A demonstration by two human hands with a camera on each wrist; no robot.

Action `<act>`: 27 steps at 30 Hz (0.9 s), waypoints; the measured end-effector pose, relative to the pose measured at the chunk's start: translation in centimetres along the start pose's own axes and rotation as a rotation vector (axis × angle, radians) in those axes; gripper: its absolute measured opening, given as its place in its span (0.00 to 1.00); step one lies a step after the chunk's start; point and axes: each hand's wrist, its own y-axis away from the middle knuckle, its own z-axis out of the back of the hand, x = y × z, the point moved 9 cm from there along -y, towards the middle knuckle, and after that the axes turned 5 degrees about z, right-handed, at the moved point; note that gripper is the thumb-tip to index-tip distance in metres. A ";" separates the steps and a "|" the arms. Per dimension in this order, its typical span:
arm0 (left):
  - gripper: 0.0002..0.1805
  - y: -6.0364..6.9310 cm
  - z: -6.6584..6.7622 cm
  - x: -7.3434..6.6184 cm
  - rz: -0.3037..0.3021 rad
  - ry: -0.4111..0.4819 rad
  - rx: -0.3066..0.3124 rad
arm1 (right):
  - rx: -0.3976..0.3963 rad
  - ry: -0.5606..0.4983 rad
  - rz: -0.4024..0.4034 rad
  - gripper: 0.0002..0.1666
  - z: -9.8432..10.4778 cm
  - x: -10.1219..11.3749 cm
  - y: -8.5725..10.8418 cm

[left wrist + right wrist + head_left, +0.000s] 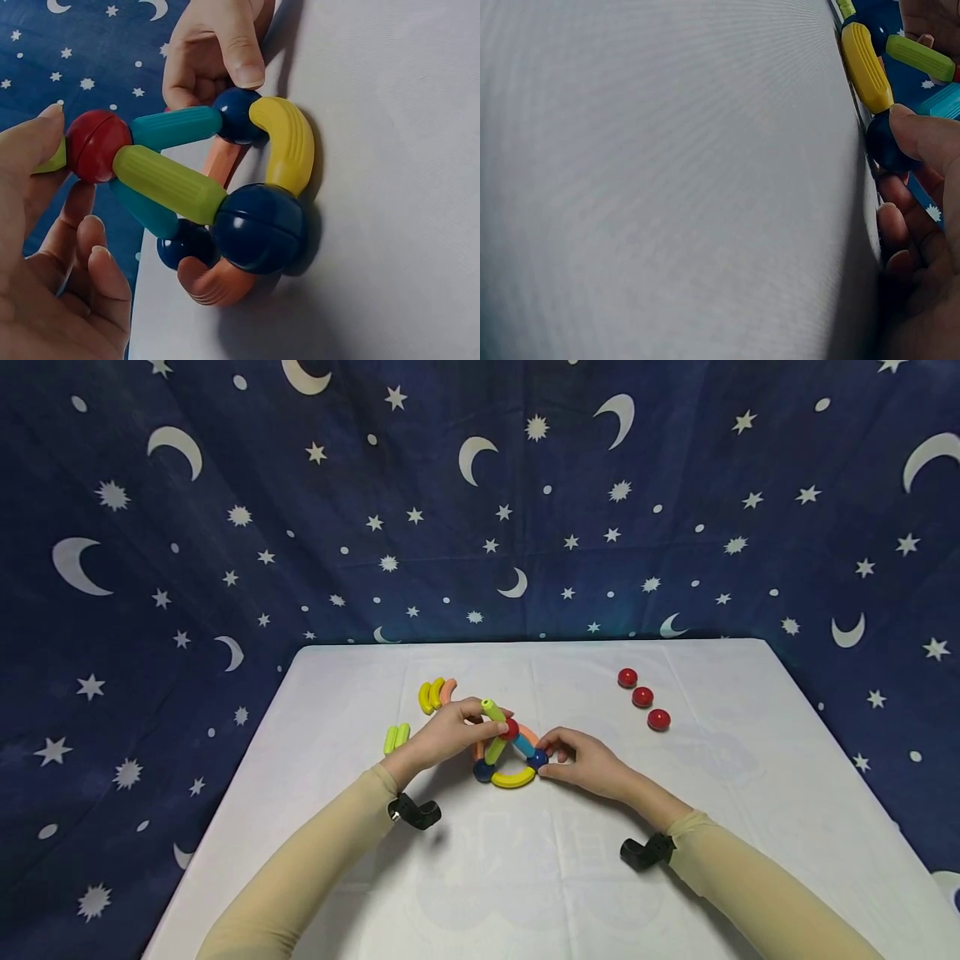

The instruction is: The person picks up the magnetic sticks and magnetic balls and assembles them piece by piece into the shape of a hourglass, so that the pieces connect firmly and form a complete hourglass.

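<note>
Frame (496, 750) held: red ball (99, 146) pinched by left hand (450, 731), blue ball (237, 116) by right hand (592, 766); light, stiff, probably easily popped apart, so best gripped at those balls!

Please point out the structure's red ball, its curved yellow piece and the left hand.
Red ball (99, 146): left wrist view, middle of visible side.
Curved yellow piece (291, 144): left wrist view, halfway along its bend.
Left hand (447, 732): head view, back of hand.
</note>
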 end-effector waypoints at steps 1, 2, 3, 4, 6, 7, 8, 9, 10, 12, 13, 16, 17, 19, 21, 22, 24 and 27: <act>0.14 0.0 0.0 0.0 0.003 0.000 -0.002 | 0.000 0.001 0.000 0.23 0.0 0.0 0.0; 0.14 0.0 0.0 0.0 0.006 0.003 -0.004 | 0.001 0.002 0.001 0.23 0.1 0.0 0.0; 0.14 0.0 0.0 0.0 0.005 0.001 -0.007 | 0.001 0.004 0.002 0.23 0.1 0.1 0.0; 0.13 0.0 -0.1 0.0 0.003 0.000 -0.009 | 0.001 0.004 0.004 0.23 0.1 0.1 0.0; 0.13 0.0 -0.1 0.0 -0.002 -0.010 -0.012 | -0.001 0.006 0.008 0.23 0.1 0.1 0.0; 0.12 0.0 -0.1 -0.1 -0.007 -0.019 -0.014 | -0.001 0.007 0.008 0.23 0.1 0.1 0.0; 0.12 0.1 -0.1 0.0 -0.008 -0.032 -0.019 | -0.002 0.007 0.010 0.23 0.1 0.1 0.0; 0.13 0.2 -0.1 0.0 -0.010 -0.045 -0.023 | -0.002 0.009 0.010 0.23 0.1 0.1 0.0; 0.13 0.3 0.0 0.1 -0.007 -0.059 -0.031 | -0.002 0.009 0.011 0.22 0.1 0.0 0.0; 0.16 0.6 0.4 0.3 0.004 -0.076 -0.047 | -0.002 0.009 0.014 0.22 0.0 0.0 0.0; 0.18 0.8 0.7 0.5 0.015 -0.090 -0.062 | -0.002 0.008 0.016 0.22 -0.1 0.0 0.0; 0.22 1.7 2.0 1.6 0.072 -0.123 -0.113 | -0.002 0.005 0.022 0.22 -0.2 0.0 -0.1; 0.23 2.1 2.6 1.9 0.088 -0.138 -0.135 | -0.002 0.004 0.023 0.22 -0.3 0.1 -0.1; 0.23 2.8 3.6 2.6 0.121 -0.173 -0.180 | -0.003 0.003 0.018 0.22 -0.3 0.1 -0.1; 0.21 3.6 4.2 3.1 0.145 -0.212 -0.212 | -0.005 0.001 0.009 0.22 -0.3 0.0 -0.1; 0.19 3.9 4.3 3.3 0.153 -0.235 -0.216 | -0.008 0.002 0.003 0.22 -0.3 0.0 -0.1; 0.18 4.3 3.8 3.6 0.173 -0.278 -0.194 | -0.015 0.007 -0.009 0.21 -0.2 0.0 0.0; 0.21 4.6 2.1 4.2 0.201 -0.358 -0.124 | -0.022 0.012 -0.018 0.21 -0.3 0.0 -0.1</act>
